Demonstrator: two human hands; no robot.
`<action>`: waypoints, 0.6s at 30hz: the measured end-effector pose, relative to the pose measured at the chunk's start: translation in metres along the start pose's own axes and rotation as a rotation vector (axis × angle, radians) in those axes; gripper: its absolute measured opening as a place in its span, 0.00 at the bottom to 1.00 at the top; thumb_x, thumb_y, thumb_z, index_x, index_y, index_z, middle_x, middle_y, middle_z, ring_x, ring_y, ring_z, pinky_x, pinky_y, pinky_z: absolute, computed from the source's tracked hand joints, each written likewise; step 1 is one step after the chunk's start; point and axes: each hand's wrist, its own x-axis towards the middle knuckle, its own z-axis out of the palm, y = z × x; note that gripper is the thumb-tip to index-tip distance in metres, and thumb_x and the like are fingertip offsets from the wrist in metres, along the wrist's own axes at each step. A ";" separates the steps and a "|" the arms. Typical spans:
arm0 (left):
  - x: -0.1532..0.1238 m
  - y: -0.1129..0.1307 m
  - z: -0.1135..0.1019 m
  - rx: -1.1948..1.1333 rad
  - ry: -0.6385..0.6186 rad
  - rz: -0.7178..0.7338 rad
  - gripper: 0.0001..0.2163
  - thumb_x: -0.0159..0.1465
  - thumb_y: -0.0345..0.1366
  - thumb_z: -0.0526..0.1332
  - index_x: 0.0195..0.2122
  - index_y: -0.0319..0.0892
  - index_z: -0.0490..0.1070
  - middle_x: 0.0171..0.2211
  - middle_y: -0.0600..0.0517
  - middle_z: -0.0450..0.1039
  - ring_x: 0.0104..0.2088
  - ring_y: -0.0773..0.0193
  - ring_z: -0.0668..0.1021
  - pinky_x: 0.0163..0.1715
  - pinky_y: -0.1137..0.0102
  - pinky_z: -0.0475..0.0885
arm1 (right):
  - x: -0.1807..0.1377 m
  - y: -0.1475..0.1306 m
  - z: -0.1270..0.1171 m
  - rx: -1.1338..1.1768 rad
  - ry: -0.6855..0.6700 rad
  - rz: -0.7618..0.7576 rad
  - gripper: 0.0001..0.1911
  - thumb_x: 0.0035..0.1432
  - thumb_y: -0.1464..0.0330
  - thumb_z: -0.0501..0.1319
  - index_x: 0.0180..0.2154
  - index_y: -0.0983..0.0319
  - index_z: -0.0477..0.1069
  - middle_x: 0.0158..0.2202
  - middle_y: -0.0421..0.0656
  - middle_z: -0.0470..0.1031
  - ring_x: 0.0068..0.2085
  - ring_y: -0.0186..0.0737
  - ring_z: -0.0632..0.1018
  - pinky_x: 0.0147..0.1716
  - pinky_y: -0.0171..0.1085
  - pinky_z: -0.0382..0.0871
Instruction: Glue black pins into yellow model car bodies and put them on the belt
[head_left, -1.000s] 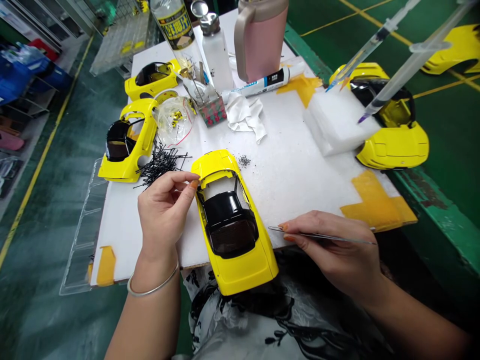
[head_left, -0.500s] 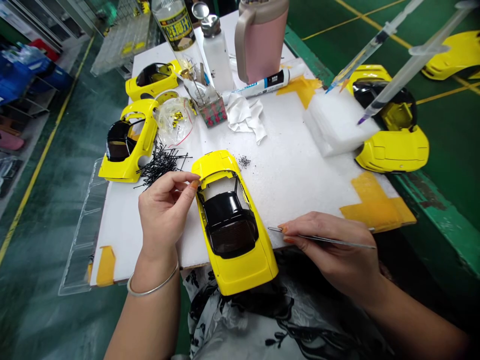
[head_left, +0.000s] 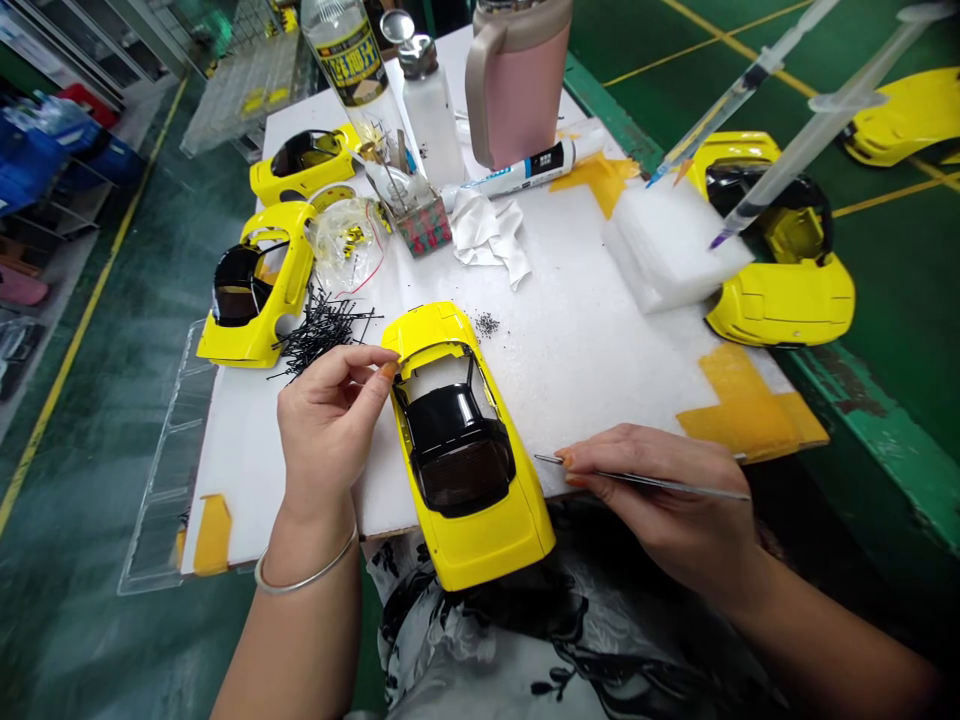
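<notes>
A yellow model car body with a black roof and a dark rear window lies at the front edge of the white work board, its rear end overhanging toward my lap. My left hand is closed, thumb and forefinger pinched at the car's left side by the windscreen opening. Whether a tiny part sits between those fingertips is hidden. To the right of the car, my right hand grips thin metal tweezers, their tip pointing left, just apart from the car's side. A pile of thin black parts lies beyond my left hand.
Tiny black bits lie near the car's front. Two syringes stand in a white foam block. Behind are a crumpled tissue, a marker-like tube, a pink mug and bottles. More yellow car bodies stand around.
</notes>
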 end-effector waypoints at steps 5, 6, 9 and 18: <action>0.000 0.000 0.000 -0.007 -0.008 0.005 0.05 0.64 0.33 0.69 0.40 0.47 0.83 0.29 0.55 0.77 0.26 0.71 0.72 0.26 0.73 0.66 | 0.007 -0.003 -0.002 0.003 0.045 -0.003 0.12 0.61 0.79 0.68 0.39 0.55 0.81 0.34 0.40 0.85 0.33 0.40 0.85 0.32 0.36 0.81; 0.000 -0.001 0.000 -0.007 -0.009 0.003 0.05 0.64 0.33 0.69 0.40 0.47 0.83 0.28 0.55 0.76 0.26 0.71 0.72 0.26 0.73 0.66 | 0.009 -0.004 -0.002 -0.008 0.051 -0.014 0.11 0.61 0.79 0.68 0.39 0.56 0.81 0.34 0.41 0.85 0.33 0.40 0.85 0.32 0.36 0.81; 0.000 -0.001 0.000 -0.006 -0.008 0.004 0.05 0.64 0.34 0.69 0.40 0.47 0.83 0.28 0.55 0.76 0.26 0.70 0.72 0.26 0.73 0.66 | 0.020 -0.008 -0.003 -0.035 0.040 -0.073 0.10 0.61 0.79 0.68 0.38 0.58 0.81 0.34 0.41 0.85 0.33 0.39 0.85 0.33 0.35 0.81; 0.000 0.000 -0.002 -0.011 -0.024 -0.008 0.05 0.64 0.34 0.69 0.40 0.48 0.83 0.30 0.54 0.77 0.27 0.69 0.73 0.27 0.72 0.67 | 0.037 -0.013 0.000 -0.135 -0.005 -0.230 0.14 0.61 0.82 0.65 0.43 0.59 0.81 0.38 0.43 0.86 0.36 0.37 0.86 0.37 0.32 0.82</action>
